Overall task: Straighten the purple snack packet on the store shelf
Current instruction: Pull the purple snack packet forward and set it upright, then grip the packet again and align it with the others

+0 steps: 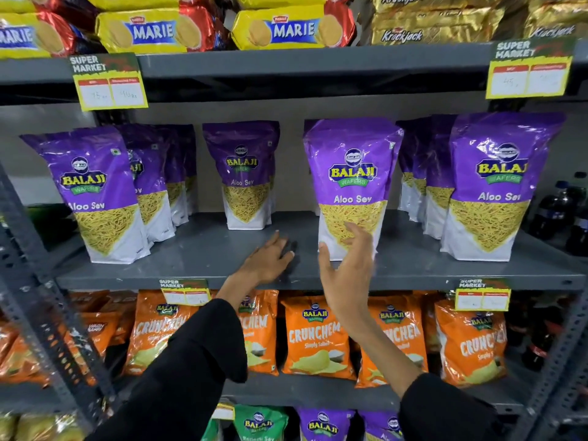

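Now your grey metal shelf [203, 253] holds the glossy purple snack packet [350, 186] upright, centre-right; your right hand [348, 268] open before it, left hand [270, 261] open, palm down.

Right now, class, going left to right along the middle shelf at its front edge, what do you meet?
Far-left purple packet → left hand → right hand, open in front of the middle purple packet → far-right purple packet.
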`<move>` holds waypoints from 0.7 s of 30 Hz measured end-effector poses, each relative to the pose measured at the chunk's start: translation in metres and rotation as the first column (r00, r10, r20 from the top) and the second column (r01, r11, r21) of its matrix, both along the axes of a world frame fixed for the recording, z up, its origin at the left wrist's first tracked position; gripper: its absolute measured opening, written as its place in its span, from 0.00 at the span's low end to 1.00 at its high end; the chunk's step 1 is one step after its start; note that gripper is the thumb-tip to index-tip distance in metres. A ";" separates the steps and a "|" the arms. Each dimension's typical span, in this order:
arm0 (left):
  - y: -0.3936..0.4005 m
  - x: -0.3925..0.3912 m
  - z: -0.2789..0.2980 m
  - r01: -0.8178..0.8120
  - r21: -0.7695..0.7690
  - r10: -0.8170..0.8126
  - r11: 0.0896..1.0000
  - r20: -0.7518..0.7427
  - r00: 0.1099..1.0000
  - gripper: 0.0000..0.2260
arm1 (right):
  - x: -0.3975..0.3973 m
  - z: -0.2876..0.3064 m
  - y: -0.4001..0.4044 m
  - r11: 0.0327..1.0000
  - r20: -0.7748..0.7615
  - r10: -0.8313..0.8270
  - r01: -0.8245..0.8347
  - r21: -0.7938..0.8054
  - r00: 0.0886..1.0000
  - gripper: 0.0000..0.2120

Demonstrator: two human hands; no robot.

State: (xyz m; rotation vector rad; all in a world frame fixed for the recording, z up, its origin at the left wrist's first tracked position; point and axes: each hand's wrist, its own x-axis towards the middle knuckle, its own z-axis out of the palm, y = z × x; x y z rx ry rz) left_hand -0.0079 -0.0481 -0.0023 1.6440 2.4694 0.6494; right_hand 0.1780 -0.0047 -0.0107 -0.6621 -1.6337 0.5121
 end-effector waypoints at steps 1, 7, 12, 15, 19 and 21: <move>-0.003 -0.002 0.000 0.015 0.024 -0.015 1.000 0.024 1.000 0.28 | -0.001 0.005 -0.007 0.995 -0.006 0.103 -0.103 -0.020 0.995 0.25; -0.050 -0.050 0.007 -0.057 0.033 0.058 0.998 -0.017 0.998 0.25 | -0.069 0.031 -0.024 0.924 0.028 0.348 -0.339 -0.176 0.937 0.25; -0.077 -0.115 0.007 -0.103 -0.017 0.101 0.994 -0.111 0.989 0.25 | -0.160 0.048 -0.015 0.911 0.106 0.330 -0.288 -0.295 0.938 0.36; -0.084 -0.146 0.005 -0.078 -0.091 0.064 0.993 -0.147 0.987 0.26 | -0.213 0.049 -0.001 0.905 0.144 0.285 -0.216 -0.366 0.948 0.47; -0.089 -0.173 0.002 -0.057 -0.146 0.034 0.988 -0.154 0.988 0.27 | -0.286 0.025 0.049 0.880 0.189 0.180 -0.072 -0.469 0.965 0.67; -0.090 -0.181 0.000 -0.048 -0.175 0.019 0.983 -0.162 0.987 0.27 | -0.287 0.038 0.034 0.864 0.227 0.131 0.001 -0.503 0.965 0.70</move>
